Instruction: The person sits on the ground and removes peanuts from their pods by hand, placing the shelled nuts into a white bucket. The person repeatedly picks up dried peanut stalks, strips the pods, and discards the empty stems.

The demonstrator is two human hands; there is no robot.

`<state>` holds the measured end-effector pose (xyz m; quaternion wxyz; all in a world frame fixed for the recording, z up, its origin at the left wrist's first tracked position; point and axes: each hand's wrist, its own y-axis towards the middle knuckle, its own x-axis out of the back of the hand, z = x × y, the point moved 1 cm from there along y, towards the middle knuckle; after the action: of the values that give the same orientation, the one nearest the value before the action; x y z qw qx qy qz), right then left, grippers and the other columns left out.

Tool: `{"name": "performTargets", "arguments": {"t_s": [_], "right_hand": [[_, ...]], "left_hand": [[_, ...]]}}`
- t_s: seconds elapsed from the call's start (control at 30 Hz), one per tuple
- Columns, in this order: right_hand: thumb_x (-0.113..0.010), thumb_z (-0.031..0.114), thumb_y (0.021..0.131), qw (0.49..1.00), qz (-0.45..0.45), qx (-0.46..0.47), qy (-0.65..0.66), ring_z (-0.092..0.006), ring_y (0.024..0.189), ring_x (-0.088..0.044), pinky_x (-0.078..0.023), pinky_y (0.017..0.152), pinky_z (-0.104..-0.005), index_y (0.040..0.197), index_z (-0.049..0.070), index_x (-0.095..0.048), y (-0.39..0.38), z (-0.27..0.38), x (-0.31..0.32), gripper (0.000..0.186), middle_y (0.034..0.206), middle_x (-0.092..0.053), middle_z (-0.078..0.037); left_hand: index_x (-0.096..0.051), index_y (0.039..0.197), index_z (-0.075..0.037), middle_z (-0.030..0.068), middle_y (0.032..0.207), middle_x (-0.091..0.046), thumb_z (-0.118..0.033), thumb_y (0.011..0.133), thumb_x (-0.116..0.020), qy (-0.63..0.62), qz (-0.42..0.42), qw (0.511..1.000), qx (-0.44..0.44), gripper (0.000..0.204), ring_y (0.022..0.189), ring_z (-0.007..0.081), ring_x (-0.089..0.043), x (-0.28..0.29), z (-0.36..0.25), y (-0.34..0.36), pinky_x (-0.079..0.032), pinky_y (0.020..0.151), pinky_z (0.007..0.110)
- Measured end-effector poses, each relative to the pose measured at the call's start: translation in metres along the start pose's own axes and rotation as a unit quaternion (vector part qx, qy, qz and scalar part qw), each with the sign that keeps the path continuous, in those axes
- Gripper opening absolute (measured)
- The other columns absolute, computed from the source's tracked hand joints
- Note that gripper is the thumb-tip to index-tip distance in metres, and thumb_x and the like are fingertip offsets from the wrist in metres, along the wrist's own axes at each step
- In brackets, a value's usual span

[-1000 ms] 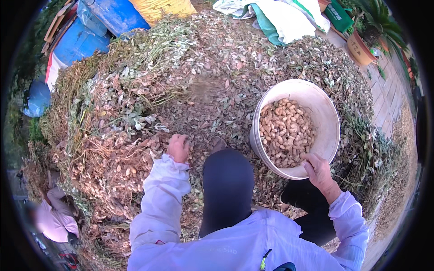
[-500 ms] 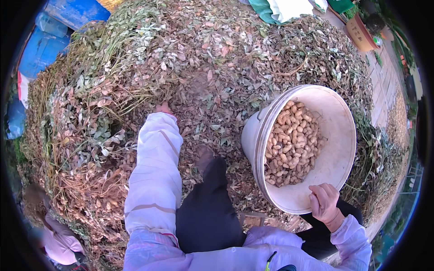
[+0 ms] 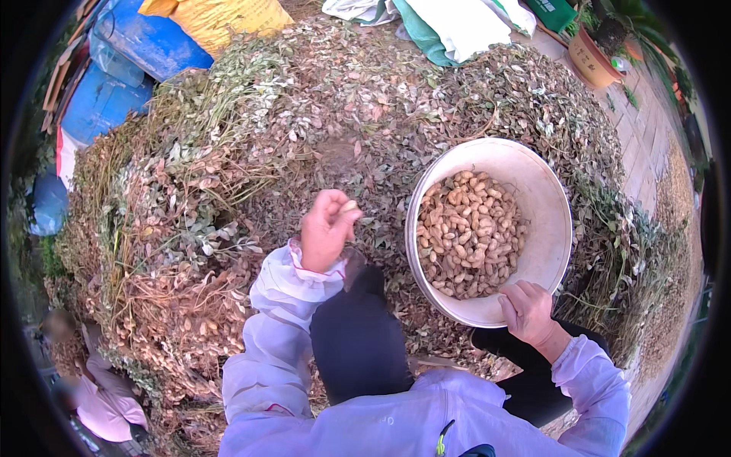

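Note:
My left hand (image 3: 326, 230) is raised over the heap of dried peanut plants (image 3: 304, 152), its fingers pinched on a peanut (image 3: 348, 206). To its right a white plastic bucket (image 3: 544, 221) leans with its mouth toward me. Many loose peanuts (image 3: 472, 236) in their shells lie inside, mostly at the bucket's left. My right hand (image 3: 529, 312) grips the bucket's near rim, fingers over the edge. At the lower left of the heap, roots with more peanuts (image 3: 198, 327) show among the stems.
Blue barrels (image 3: 156, 46) and a yellow sack (image 3: 228, 23) stand at the far left. White and green sacks (image 3: 464, 30) lie at the back, near a potted plant's brown pot (image 3: 590, 61). Another person (image 3: 106, 396) is at the lower left. Paving (image 3: 647, 152) runs along the right.
My left hand has come up out of the plants and back toward me, now with a peanut in its fingers. The bucket is tipped less, my right hand still on its rim.

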<state>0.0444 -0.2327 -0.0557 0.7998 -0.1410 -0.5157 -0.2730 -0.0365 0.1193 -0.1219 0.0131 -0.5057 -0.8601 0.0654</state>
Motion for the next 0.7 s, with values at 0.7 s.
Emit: {"name": "performTargets", "arguments": {"t_s": [0.7], "right_hand": [[-0.057, 0.015, 0.080, 0.999, -0.043, -0.026, -0.010, -0.0358, 0.060, -0.056, -0.044, 0.053, -0.0437, 0.074, 0.007, -0.057, -0.011, -0.003, -0.012, 0.009, 0.068, -0.055, -0.014]], "left_hand": [[-0.040, 0.128, -0.002, 0.0214, 0.123, -0.045, -0.017, 0.059, -0.080, 0.574, -0.302, 0.751, 0.121, 0.081, 0.117, 0.0354, -0.042, 0.192, 0.080, -0.253, -0.035, 0.098, 0.044]]}}
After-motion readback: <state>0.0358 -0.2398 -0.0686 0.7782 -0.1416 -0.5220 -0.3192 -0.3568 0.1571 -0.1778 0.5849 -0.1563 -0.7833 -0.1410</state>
